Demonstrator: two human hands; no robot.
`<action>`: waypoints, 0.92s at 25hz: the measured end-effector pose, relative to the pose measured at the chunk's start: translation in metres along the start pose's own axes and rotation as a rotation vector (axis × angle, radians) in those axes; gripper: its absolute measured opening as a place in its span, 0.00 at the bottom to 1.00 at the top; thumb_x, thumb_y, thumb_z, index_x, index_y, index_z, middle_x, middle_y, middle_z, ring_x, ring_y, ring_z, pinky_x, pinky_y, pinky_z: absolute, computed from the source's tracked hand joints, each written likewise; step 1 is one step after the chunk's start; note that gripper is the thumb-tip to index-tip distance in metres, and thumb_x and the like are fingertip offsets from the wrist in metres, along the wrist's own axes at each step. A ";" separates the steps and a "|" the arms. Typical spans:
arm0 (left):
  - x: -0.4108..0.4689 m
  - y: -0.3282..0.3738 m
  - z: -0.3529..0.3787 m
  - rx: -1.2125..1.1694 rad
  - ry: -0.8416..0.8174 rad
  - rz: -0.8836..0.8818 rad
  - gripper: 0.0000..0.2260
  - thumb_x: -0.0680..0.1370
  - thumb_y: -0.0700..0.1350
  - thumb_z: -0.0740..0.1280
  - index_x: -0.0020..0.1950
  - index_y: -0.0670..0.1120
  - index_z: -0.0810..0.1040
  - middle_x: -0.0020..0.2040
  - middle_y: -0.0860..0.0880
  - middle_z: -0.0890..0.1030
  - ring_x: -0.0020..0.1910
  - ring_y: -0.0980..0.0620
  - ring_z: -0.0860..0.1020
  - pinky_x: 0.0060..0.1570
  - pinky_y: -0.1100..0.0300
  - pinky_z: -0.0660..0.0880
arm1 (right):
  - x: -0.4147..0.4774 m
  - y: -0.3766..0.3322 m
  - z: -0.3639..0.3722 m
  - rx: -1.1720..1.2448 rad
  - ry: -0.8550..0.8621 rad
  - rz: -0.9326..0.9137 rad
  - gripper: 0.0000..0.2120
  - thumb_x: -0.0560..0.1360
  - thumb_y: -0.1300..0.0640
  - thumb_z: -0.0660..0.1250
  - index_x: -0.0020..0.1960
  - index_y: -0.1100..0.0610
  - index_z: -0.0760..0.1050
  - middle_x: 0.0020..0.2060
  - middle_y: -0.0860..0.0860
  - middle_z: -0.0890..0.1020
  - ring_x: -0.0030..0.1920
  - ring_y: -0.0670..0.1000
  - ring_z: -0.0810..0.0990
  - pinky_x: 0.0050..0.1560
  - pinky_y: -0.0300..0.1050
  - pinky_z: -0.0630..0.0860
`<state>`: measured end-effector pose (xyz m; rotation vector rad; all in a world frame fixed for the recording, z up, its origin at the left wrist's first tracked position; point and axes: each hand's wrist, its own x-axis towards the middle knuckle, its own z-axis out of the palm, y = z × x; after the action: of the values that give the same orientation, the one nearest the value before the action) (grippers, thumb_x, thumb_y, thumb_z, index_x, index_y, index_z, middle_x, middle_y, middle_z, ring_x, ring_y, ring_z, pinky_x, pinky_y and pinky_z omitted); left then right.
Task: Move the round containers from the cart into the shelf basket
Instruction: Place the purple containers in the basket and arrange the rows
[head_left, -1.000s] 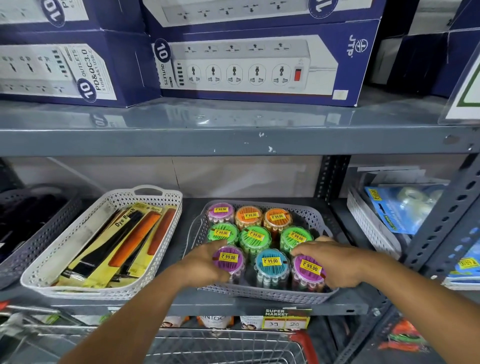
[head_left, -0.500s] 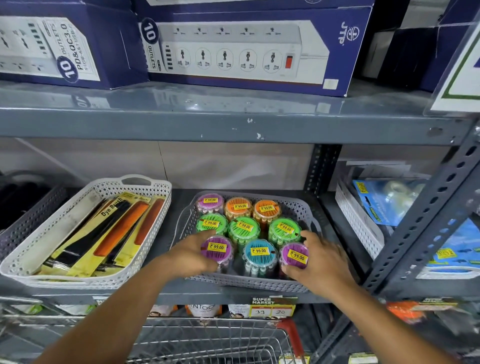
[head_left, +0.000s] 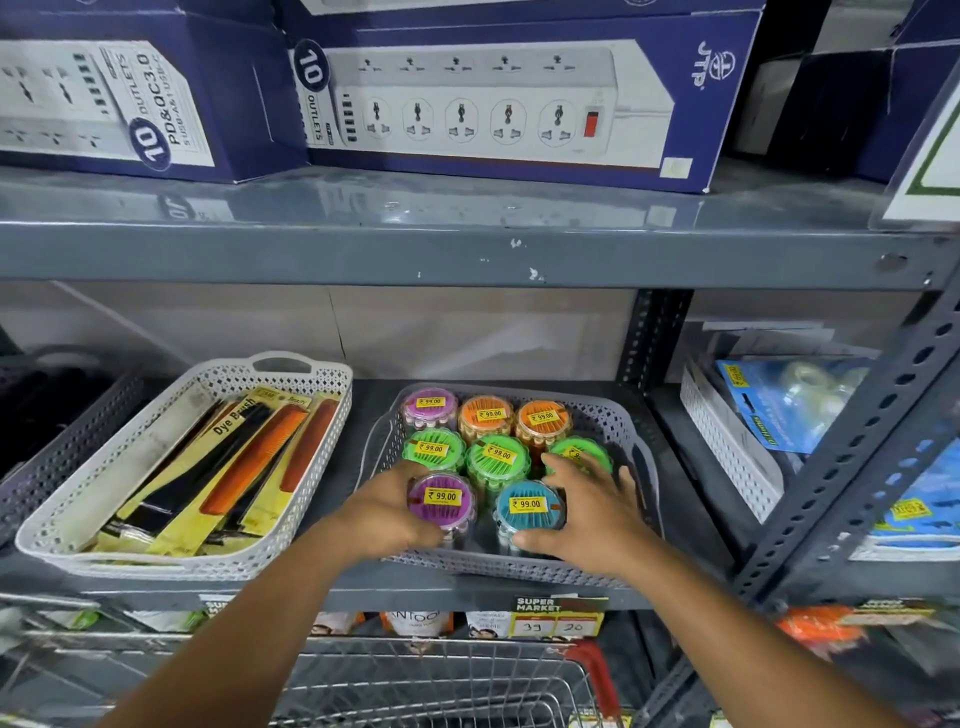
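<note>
The right hand (head_left: 587, 514) has slid left onto the round teal-lidded container (head_left: 530, 506), fingers spread; the left hand (head_left: 387, 512) still cups the purple-lidded container (head_left: 441, 501) inside the grey perforated shelf basket (head_left: 613, 421), apparently tidying the near row.

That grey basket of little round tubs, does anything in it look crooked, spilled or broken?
Nothing stands out. The round containers stand upright in neat rows in the grey basket, lids on, price stickers up. The left hand rests against the purple-lidded container and the right hand against the blue-lidded container; the front right corner is hidden.
</note>
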<state>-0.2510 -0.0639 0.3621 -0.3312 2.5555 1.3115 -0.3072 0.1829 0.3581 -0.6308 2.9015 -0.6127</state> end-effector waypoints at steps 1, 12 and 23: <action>0.000 0.001 -0.001 0.011 0.006 -0.005 0.32 0.63 0.38 0.79 0.65 0.47 0.73 0.51 0.49 0.83 0.49 0.49 0.83 0.48 0.54 0.81 | 0.002 0.002 0.000 0.006 -0.013 -0.001 0.49 0.62 0.29 0.69 0.75 0.45 0.52 0.71 0.42 0.70 0.77 0.51 0.49 0.73 0.64 0.36; 0.022 0.016 -0.030 0.114 0.252 0.066 0.22 0.76 0.42 0.70 0.70 0.47 0.70 0.58 0.47 0.82 0.42 0.52 0.81 0.46 0.52 0.81 | 0.040 0.049 -0.024 -0.004 0.149 0.314 0.41 0.65 0.29 0.67 0.72 0.47 0.63 0.67 0.48 0.76 0.69 0.54 0.70 0.73 0.68 0.44; 0.048 0.004 -0.026 0.227 0.154 0.003 0.20 0.76 0.36 0.66 0.68 0.47 0.75 0.48 0.41 0.85 0.26 0.55 0.75 0.24 0.64 0.69 | 0.068 0.060 -0.051 0.008 -0.289 0.183 0.47 0.71 0.39 0.69 0.77 0.50 0.45 0.74 0.39 0.62 0.77 0.50 0.52 0.72 0.68 0.36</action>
<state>-0.3003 -0.0872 0.3647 -0.3959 2.7990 1.0181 -0.4008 0.2235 0.3787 -0.4074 2.6456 -0.4659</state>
